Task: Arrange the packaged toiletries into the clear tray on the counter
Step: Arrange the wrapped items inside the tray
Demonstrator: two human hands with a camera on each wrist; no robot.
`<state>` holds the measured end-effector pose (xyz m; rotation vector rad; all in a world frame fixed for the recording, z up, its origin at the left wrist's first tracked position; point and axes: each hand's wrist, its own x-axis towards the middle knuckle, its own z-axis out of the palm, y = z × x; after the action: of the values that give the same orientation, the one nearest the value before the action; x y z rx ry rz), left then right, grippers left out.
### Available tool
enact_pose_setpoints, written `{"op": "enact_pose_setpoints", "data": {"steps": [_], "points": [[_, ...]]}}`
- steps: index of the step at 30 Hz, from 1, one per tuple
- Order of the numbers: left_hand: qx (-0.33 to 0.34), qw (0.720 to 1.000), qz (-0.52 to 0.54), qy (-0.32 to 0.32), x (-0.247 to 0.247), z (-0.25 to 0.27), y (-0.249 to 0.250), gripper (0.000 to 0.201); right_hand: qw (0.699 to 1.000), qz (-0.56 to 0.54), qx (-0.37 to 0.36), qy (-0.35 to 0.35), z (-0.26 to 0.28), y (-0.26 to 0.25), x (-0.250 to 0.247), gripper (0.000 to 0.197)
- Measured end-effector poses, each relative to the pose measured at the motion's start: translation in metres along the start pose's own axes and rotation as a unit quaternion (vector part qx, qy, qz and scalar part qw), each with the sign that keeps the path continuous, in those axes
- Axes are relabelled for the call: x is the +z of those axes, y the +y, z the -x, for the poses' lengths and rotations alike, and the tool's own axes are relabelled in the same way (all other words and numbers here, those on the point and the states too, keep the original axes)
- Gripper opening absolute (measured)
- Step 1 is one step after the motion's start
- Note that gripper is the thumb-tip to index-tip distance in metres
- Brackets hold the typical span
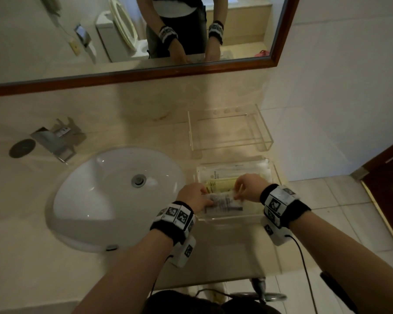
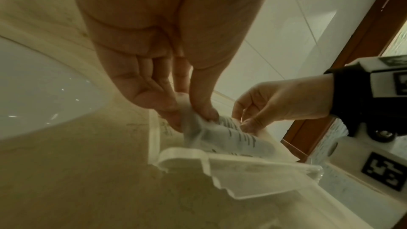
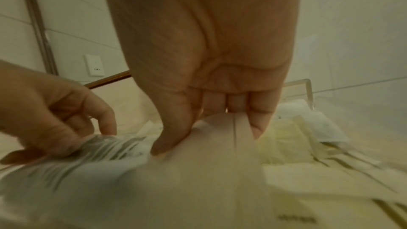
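Observation:
A clear tray (image 1: 273, 171) sits on the counter right of the sink and holds yellow and white toiletry packets (image 1: 222, 184). Over its near half, both hands hold one white printed packet (image 1: 225, 203). My left hand (image 1: 194, 197) pinches the packet's left end between thumb and fingers (image 2: 204, 109). My right hand (image 1: 250, 186) pinches the right end, thumb (image 3: 169, 138) on top. The packet (image 2: 237, 138) hangs just above the tray's near wall (image 2: 253, 168). Pale yellow packets (image 3: 284, 142) lie in the tray behind the right hand.
A second clear tray (image 1: 229, 130), with nothing in it, stands behind the first against the wall. The white sink basin (image 1: 114, 196) lies to the left, with a chrome faucet (image 1: 55, 139) behind it. A wood-framed mirror (image 1: 145, 73) hangs above. The counter edge runs close below the wrists.

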<state>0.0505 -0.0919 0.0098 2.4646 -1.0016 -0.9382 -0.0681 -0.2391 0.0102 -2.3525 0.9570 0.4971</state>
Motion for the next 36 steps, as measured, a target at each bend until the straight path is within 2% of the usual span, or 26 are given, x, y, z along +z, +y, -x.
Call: {"op": "enact_pose_setpoints", "data": {"steps": [5,11,14,16,18,20,22,25,28,32,36], "points": [[-0.021,0.999,-0.017,0.043,0.006,-0.002,0.004,0.033,0.999,0.031,0.002,0.042,0.002,-0.001,0.005,0.027],[-0.033,0.991,-0.115,0.055,0.006,-0.002,0.007,0.048,0.998,0.026,0.000,0.065,0.003,-0.003,0.014,0.027],[-0.042,0.991,-0.108,0.063,0.004,-0.002,0.008,0.050,0.997,0.031,-0.016,0.076,0.002,-0.005,0.017,0.024],[-0.044,0.992,-0.098,0.065,0.003,-0.001,0.006,0.044,0.996,0.027,-0.025,0.080,0.001,-0.005,0.020,0.024],[-0.042,0.992,-0.093,0.069,0.002,0.001,0.005,0.036,0.994,0.054,-0.031,0.094,0.001,-0.005,0.021,0.033],[-0.030,0.993,-0.078,0.089,0.004,0.004,0.007,0.031,0.981,0.134,-0.032,0.137,0.003,-0.004,0.021,0.048],[0.004,0.994,-0.041,0.102,0.008,0.005,0.013,0.025,0.973,0.158,-0.021,0.165,0.006,-0.006,0.020,0.051],[0.051,0.996,-0.036,0.060,0.018,0.004,0.018,0.013,0.994,0.063,-0.010,0.092,0.008,-0.008,0.023,0.032],[0.064,0.995,-0.055,0.048,0.024,0.005,0.016,0.015,0.998,0.057,-0.008,0.041,0.005,-0.011,0.029,0.020],[0.071,0.995,-0.041,0.052,0.022,0.008,0.010,0.015,0.996,0.090,-0.003,0.005,0.004,-0.019,0.025,0.022],[0.020,0.994,0.032,0.105,-0.008,0.008,-0.022,0.017,0.997,0.070,-0.032,0.023,0.002,-0.055,0.007,0.024]]}}
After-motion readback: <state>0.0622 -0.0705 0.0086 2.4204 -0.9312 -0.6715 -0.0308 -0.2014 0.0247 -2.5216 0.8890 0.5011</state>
